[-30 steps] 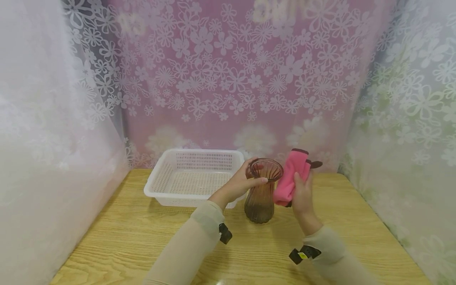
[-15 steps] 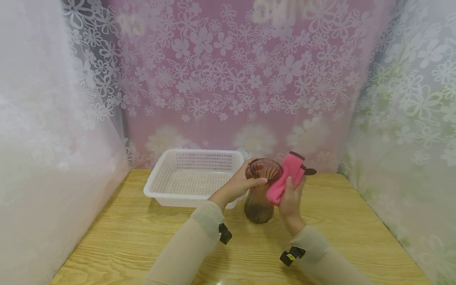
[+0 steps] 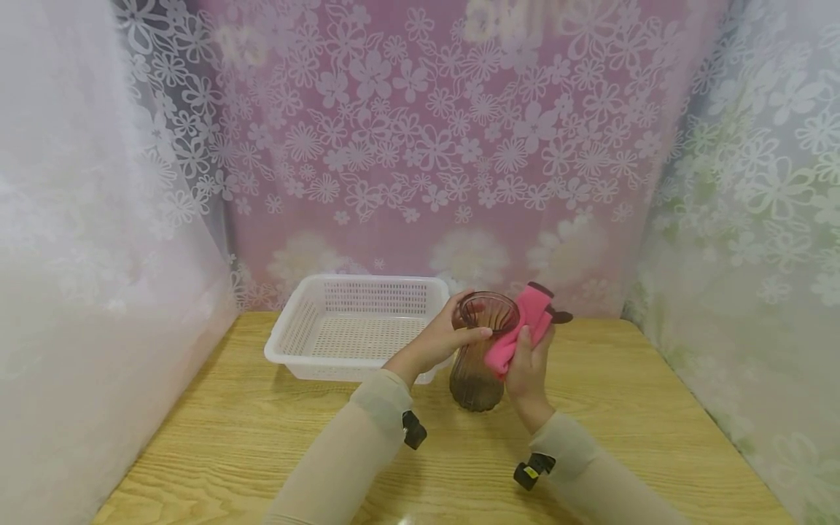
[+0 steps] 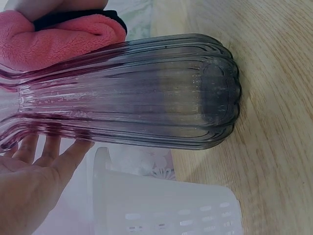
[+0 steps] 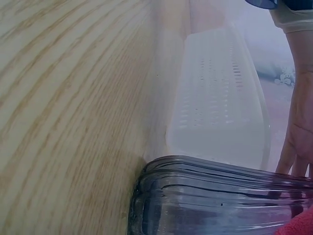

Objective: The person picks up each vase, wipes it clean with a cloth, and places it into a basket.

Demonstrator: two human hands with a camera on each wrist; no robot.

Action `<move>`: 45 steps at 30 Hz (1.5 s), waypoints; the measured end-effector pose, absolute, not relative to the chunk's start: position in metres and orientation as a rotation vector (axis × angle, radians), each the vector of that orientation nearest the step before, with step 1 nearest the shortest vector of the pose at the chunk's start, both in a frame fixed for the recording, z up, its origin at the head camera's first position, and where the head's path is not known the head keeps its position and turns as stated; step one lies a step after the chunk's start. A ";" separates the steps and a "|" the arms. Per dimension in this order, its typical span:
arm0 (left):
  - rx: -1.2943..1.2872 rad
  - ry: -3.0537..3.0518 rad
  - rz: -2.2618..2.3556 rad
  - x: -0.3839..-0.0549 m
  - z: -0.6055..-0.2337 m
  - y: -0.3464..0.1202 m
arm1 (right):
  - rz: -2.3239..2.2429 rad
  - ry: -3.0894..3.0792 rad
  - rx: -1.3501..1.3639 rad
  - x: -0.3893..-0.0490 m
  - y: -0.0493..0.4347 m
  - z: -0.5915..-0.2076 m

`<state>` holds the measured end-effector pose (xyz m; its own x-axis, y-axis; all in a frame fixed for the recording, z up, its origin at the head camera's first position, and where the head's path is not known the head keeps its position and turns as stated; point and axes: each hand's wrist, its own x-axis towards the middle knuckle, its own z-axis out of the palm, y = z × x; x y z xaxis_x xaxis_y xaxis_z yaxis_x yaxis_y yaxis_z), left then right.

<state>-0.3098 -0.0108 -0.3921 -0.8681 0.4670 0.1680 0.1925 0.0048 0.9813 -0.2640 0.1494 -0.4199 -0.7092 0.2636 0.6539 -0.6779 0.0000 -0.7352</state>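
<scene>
- A translucent purple-brown, ribbed glass vase is right of centre in the lower half of the head frame; its base seems to rest on the pale yellow wood-grain surface, which probably carries most of its weight
- The person's left grip pinches the vase at its neck and flared mouth, thumb on the near side, fingers on the far left; held so high, it likely steadies the top against a push and leaves the ribbed body free
- The person's right grip pinches a bright pink, plush fabric cloth with dark brown edging, thumb in front, the other fingers mostly hidden behind; the cloth is folded into a thick pad, perhaps to cushion the fingers
- That cloth lies against the vase's right side below the mouth, and the left wrist frame shows the two touching at upper left; with the left grip opposite, the glass seems braced between the two sides
- A white, rectangular plastic basket with slotted walls sits left of the vase, around the middle of the head frame, just beyond the left forearm; placed there, it appears within easy reach yet clear of the right arm
</scene>
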 end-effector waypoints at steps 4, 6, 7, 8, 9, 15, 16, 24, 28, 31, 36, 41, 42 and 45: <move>0.682 2.075 1.961 -0.309 -0.392 -0.011 | 1.753 -1.634 0.428 -0.262 0.149 -0.419; 0.685 2.073 1.961 -0.309 -0.392 -0.011 | 1.755 -1.643 0.424 -0.262 0.149 -0.419; 0.689 2.071 1.962 -0.309 -0.392 -0.011 | 1.760 -1.647 0.421 -0.262 0.149 -0.419; 0.692 2.071 1.960 -0.310 -0.392 -0.011 | 1.765 -1.654 0.416 -0.262 0.149 -0.419; 0.695 2.071 1.958 -0.310 -0.392 -0.011 | 1.772 -1.660 0.413 -0.262 0.150 -0.419; 0.693 2.077 1.949 -0.311 -0.393 -0.011 | 1.767 -1.739 0.373 -0.261 0.152 -0.420; 0.692 2.078 1.948 -0.311 -0.393 -0.011 | 1.760 -1.755 0.364 -0.261 0.152 -0.420; 0.670 2.084 1.945 -0.309 -0.392 -0.011 | 1.771 -1.820 0.316 -0.259 0.154 -0.418; 0.667 2.092 1.939 -0.309 -0.392 -0.011 | 1.796 -1.828 0.322 -0.259 0.155 -0.418; 0.661 2.096 1.931 -0.309 -0.393 -0.012 | 1.796 -1.847 0.318 -0.260 0.156 -0.419; 0.658 2.088 1.930 -0.309 -0.393 -0.012 | 1.777 -1.916 0.283 -0.261 0.158 -0.421; 0.664 2.084 1.936 -0.311 -0.394 -0.011 | 1.774 -1.977 0.230 -0.277 0.166 -0.441; 0.664 2.086 1.936 -0.311 -0.394 -0.011 | 1.779 -1.983 0.220 -0.280 0.167 -0.445; 0.661 2.086 1.939 -0.311 -0.394 -0.011 | 1.772 -1.994 0.215 -0.282 0.169 -0.449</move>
<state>-0.3107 -0.0108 -0.3936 -0.8752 0.4623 0.1424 0.1757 0.0295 0.9840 -0.2818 0.1688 -0.4485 -0.8814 0.1842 0.4349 -0.4104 0.1573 -0.8983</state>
